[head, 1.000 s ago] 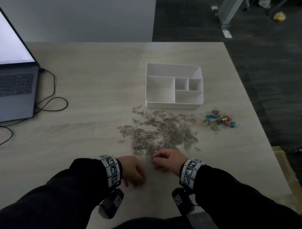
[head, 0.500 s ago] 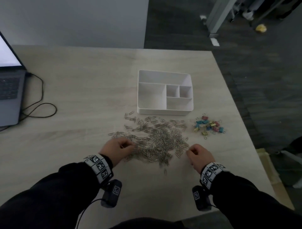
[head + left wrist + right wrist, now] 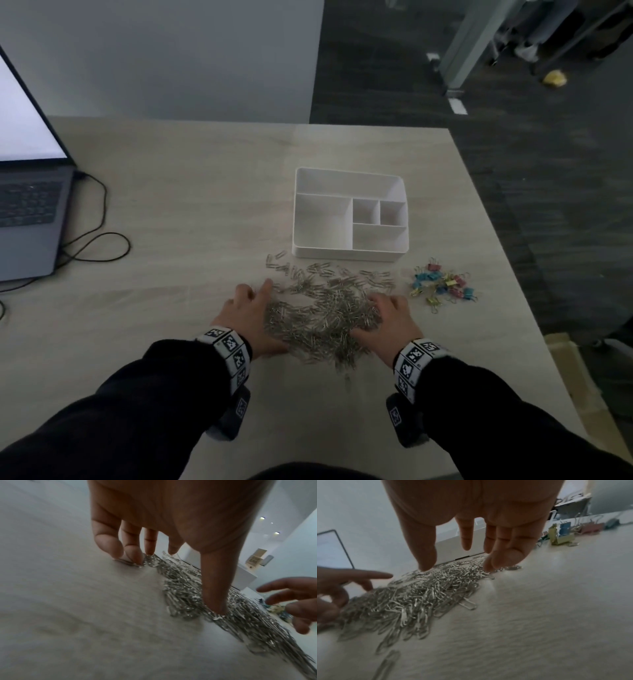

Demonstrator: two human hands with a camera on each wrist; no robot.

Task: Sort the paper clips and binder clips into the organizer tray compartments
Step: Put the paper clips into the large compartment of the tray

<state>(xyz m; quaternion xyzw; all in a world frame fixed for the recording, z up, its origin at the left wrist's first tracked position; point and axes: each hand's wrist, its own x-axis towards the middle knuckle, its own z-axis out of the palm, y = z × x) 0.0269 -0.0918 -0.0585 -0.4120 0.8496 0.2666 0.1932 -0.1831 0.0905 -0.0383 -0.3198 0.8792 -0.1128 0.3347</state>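
A heap of silver paper clips (image 3: 325, 315) lies on the table in front of the white organizer tray (image 3: 346, 253), whose compartments hold nothing. My left hand (image 3: 250, 310) presses against the heap's left side with straight fingers (image 3: 132, 550), thumb down in the clips (image 3: 185, 599). My right hand (image 3: 390, 318) cups the heap's right side, fingers extended (image 3: 503, 555) onto the clips (image 3: 419, 596). A small cluster of coloured binder clips (image 3: 442, 286) sits right of the heap, seen close in the right wrist view as binder clips (image 3: 563, 536).
An open laptop (image 3: 27, 205) stands at the far left with a black cable (image 3: 92, 240) looping beside it. The table's right edge (image 3: 507, 260) runs close to the binder clips. Dark floor lies beyond it.
Both hands moved from the near table edge outward, then closed in on either side of the paper clips, bunching the spread clips into a tighter heap.
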